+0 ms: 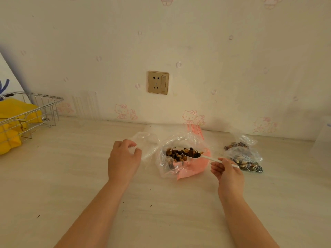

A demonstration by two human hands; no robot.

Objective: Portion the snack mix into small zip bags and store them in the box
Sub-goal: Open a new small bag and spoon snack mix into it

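— What are the hands doing?

— The left hand (pixel 123 158) has its fingers curled, pinching the edge of a small clear zip bag (pixel 146 145) that looks empty and lies crumpled on the worktop (pixel 71 176). The right hand (pixel 227 173) pinches the handle of a white plastic spoon (pixel 206 157) between thumb and fingertips.

— Where does the spoon sit?

— Its bowl reaches into the open mouth of the big clear bag (pixel 180 154) between the two hands. The spoon carries a few dark pieces and rests at the edge of the snack mix (pixel 182 153), a heap of brown and dark bits inside that bag. The bag has a pink panel along its near side.

— Any portions done?

— To the right of the right hand lie two small filled bags (pixel 243 157), touching or overlapping one another, one nearer the wall and one nearer the person. Both hold the same mix. I cannot tell whether they are zipped.

— And the box?

— At the far right edge there is a pale translucent container (pixel 322 138), but it is too faint to say more.

— What else is around?

— A wire basket (pixel 35 108) stands at the far left with something yellow (pixel 10 126) in it. A gold wall socket (pixel 158 82) is set in the cartoon-cat wallpaper (pixel 232 59) above the worktop. A strip with red stripes (pixel 195 130) lies behind the big bag, against the wall. Small dark crumbs (pixel 151 189) dot the worktop near the forearms.
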